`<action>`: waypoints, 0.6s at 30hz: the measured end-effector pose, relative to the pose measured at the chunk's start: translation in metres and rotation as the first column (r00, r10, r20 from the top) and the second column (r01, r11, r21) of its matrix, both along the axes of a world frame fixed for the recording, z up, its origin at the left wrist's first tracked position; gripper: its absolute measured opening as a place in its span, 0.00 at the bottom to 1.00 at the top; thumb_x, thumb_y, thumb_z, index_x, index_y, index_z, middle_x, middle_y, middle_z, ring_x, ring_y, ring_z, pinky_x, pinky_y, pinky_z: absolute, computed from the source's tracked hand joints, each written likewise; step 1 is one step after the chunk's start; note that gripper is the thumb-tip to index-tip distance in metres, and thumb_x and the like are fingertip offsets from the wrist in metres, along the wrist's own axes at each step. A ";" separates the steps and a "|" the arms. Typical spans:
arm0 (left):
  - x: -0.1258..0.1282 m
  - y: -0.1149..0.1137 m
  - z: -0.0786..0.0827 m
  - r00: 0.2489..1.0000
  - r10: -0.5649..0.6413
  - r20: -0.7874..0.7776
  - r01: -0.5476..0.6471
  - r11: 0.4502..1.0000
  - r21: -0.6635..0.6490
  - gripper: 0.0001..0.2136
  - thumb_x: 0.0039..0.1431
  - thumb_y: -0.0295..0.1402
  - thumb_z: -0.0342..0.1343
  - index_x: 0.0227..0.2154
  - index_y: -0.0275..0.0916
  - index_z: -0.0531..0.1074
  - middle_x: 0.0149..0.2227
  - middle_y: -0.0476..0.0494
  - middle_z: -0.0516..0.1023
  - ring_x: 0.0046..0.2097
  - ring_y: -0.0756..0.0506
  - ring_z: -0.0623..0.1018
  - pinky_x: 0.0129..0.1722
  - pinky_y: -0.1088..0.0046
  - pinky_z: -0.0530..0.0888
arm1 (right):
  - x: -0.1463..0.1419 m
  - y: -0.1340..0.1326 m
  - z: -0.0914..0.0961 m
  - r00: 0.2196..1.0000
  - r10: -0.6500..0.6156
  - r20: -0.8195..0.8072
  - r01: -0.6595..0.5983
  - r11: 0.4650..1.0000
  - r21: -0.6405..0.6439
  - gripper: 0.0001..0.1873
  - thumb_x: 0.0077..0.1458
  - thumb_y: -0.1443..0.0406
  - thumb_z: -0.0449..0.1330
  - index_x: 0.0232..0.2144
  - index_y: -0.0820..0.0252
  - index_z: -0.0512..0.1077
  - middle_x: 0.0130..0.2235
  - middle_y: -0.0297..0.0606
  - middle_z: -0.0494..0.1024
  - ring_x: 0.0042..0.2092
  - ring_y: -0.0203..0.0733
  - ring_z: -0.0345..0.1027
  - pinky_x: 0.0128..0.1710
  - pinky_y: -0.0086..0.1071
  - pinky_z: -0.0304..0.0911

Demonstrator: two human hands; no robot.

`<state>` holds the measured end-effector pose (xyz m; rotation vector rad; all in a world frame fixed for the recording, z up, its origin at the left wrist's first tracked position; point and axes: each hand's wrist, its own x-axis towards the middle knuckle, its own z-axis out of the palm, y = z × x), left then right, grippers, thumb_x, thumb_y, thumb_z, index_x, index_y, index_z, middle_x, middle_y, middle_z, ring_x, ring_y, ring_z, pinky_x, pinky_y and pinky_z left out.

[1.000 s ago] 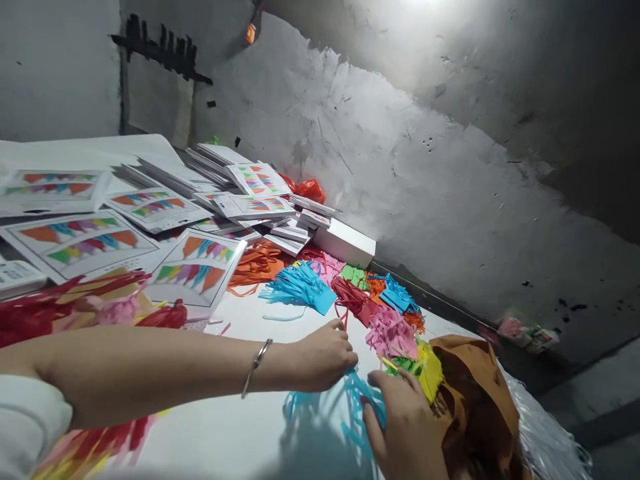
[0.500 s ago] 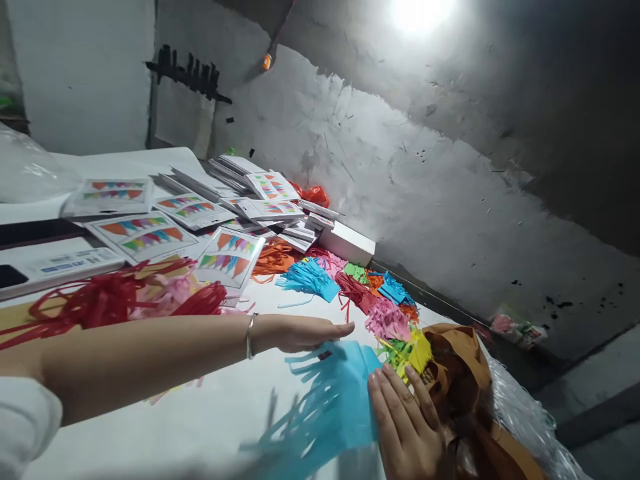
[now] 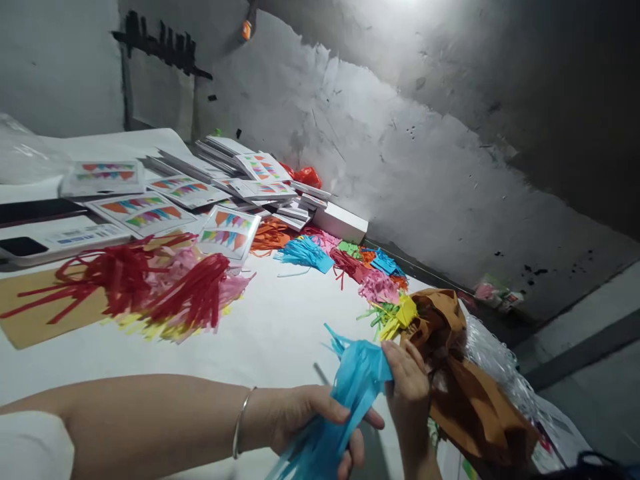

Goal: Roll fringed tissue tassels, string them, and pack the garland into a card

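Observation:
A light-blue tissue tassel [image 3: 364, 373] is bunched up between my two hands, its cut strips trailing down toward the lower edge. My left hand [image 3: 313, 417], a silver bangle on its wrist, is closed round the strips, thumb on top and fingers underneath. At the tassel's solid upper end, my right hand [image 3: 407, 380] pinches the edge. Just beyond that hand lie a yellow tassel [image 3: 403, 317] and a crumpled brown paper wrapping [image 3: 440, 313]. Red tassels [image 3: 193, 293] with pink and yellow ones lie to the left.
Printed cards with bunting pictures [image 3: 230, 233] are heaped at the back left, beside a white box [image 3: 343, 222]. Blue, pink, red and orange tassels [image 3: 305, 253] run along the wall side. Clear plastic [image 3: 493, 350] lies at the right, a phone [image 3: 24, 247] at the left.
The blue tassel was spread flat with both hands laid open at its edges. Now its strips are gathered into a bunch, my left hand has come down round them, and the view has shifted.

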<state>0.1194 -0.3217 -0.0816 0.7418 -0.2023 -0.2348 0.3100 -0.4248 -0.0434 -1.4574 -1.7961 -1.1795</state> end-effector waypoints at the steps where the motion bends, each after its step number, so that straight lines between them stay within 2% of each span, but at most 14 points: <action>1: 0.002 -0.004 0.000 0.999 0.027 -0.038 -0.027 1.000 -0.004 0.24 0.49 0.40 0.66 0.50 0.38 0.75 0.30 0.47 0.80 0.25 0.47 0.76 0.35 0.63 0.77 | 0.009 -0.009 0.007 1.000 -0.021 0.006 0.022 1.000 -0.002 0.18 0.63 0.76 0.49 0.50 0.65 0.73 0.44 0.44 0.83 0.48 0.42 0.77 0.60 0.43 0.62; 4: 0.002 -0.001 0.013 0.984 0.116 -0.138 -0.108 0.992 0.065 0.14 0.46 0.35 0.70 0.34 0.34 0.76 0.23 0.50 0.75 0.21 0.52 0.71 0.30 0.70 0.76 | 0.026 -0.045 0.031 0.989 -0.128 0.074 0.127 0.992 0.025 0.18 0.64 0.75 0.52 0.52 0.65 0.72 0.47 0.47 0.81 0.51 0.46 0.76 0.60 0.47 0.61; 6: -0.007 0.012 0.024 0.969 0.180 -0.169 -0.153 0.976 0.157 0.14 0.43 0.36 0.71 0.27 0.34 0.73 0.21 0.49 0.74 0.20 0.52 0.70 0.28 0.72 0.76 | 0.021 -0.066 0.037 0.965 -0.211 0.155 0.207 0.978 0.039 0.19 0.63 0.75 0.51 0.54 0.68 0.72 0.49 0.49 0.80 0.53 0.49 0.74 0.60 0.49 0.61; 7: -0.016 0.021 0.027 0.960 0.211 -0.186 -0.171 0.963 0.210 0.15 0.43 0.36 0.72 0.27 0.34 0.72 0.21 0.49 0.74 0.20 0.52 0.70 0.27 0.73 0.75 | 0.014 -0.072 0.035 0.953 -0.231 0.197 0.229 0.973 0.032 0.19 0.64 0.75 0.50 0.54 0.70 0.72 0.50 0.51 0.80 0.54 0.50 0.73 0.60 0.49 0.61; 9: -0.038 0.042 0.030 0.933 0.280 -0.228 -0.197 0.924 0.327 0.16 0.42 0.37 0.71 0.29 0.36 0.72 0.21 0.51 0.73 0.20 0.52 0.69 0.24 0.75 0.74 | -0.011 -0.074 0.015 0.946 -0.202 0.252 0.215 0.976 -0.025 0.20 0.64 0.76 0.47 0.52 0.73 0.72 0.50 0.54 0.79 0.54 0.52 0.73 0.60 0.50 0.61; 11: -0.067 0.068 0.027 0.898 0.343 -0.274 -0.186 0.863 0.470 0.17 0.43 0.39 0.71 0.32 0.37 0.72 0.23 0.50 0.74 0.20 0.52 0.70 0.22 0.78 0.70 | -0.044 -0.064 -0.020 0.964 -0.141 0.227 0.169 0.980 -0.108 0.20 0.65 0.77 0.45 0.49 0.74 0.74 0.49 0.53 0.80 0.53 0.53 0.74 0.59 0.49 0.61; 13: -0.098 0.095 0.022 0.845 0.428 -0.321 -0.149 0.764 0.628 0.20 0.44 0.41 0.70 0.37 0.37 0.73 0.26 0.49 0.75 0.21 0.52 0.70 0.22 0.78 0.69 | -0.080 -0.047 -0.062 0.991 -0.116 0.061 0.125 0.979 -0.160 0.21 0.66 0.77 0.43 0.47 0.72 0.75 0.49 0.51 0.81 0.52 0.50 0.75 0.57 0.46 0.63; 14: -0.113 0.108 0.020 0.814 0.483 -0.322 -0.125 0.687 0.715 0.22 0.45 0.43 0.69 0.41 0.37 0.73 0.27 0.47 0.76 0.22 0.50 0.71 0.22 0.77 0.69 | -0.097 -0.038 -0.082 0.994 -0.101 -0.029 0.095 0.981 -0.171 0.22 0.67 0.75 0.41 0.47 0.71 0.75 0.48 0.49 0.82 0.52 0.49 0.76 0.56 0.45 0.64; 15: -0.127 0.119 0.017 0.776 0.556 -0.296 -0.105 0.577 0.810 0.24 0.46 0.46 0.67 0.44 0.38 0.72 0.31 0.45 0.77 0.25 0.48 0.74 0.24 0.75 0.71 | -0.112 -0.030 -0.101 0.996 -0.056 -0.074 0.040 0.978 -0.202 0.24 0.69 0.72 0.40 0.46 0.70 0.76 0.47 0.49 0.82 0.50 0.48 0.77 0.54 0.44 0.66; 16: -0.139 0.127 0.015 0.734 0.641 -0.224 -0.095 0.424 0.901 0.26 0.47 0.48 0.66 0.46 0.38 0.72 0.35 0.42 0.78 0.29 0.44 0.76 0.27 0.72 0.73 | -0.126 -0.023 -0.118 0.989 -0.040 -0.141 0.009 0.975 -0.220 0.26 0.70 0.70 0.38 0.46 0.70 0.76 0.47 0.49 0.82 0.49 0.49 0.77 0.52 0.44 0.67; 17: -0.150 0.130 0.013 0.687 0.720 -0.098 -0.099 0.226 0.969 0.27 0.48 0.48 0.64 0.48 0.38 0.71 0.39 0.38 0.79 0.34 0.40 0.78 0.32 0.68 0.75 | -0.137 -0.017 -0.132 0.979 -0.030 -0.202 -0.018 0.972 -0.234 0.27 0.70 0.68 0.37 0.46 0.70 0.76 0.47 0.49 0.82 0.50 0.50 0.77 0.52 0.45 0.67; 18: -0.158 0.129 0.012 0.641 0.763 0.075 -0.115 0.000 0.993 0.26 0.50 0.48 0.63 0.49 0.38 0.71 0.44 0.36 0.78 0.41 0.36 0.79 0.39 0.64 0.76 | -0.146 -0.013 -0.144 0.965 -0.028 -0.261 -0.036 0.971 -0.237 0.27 0.70 0.67 0.37 0.46 0.70 0.77 0.47 0.50 0.82 0.50 0.51 0.77 0.52 0.46 0.67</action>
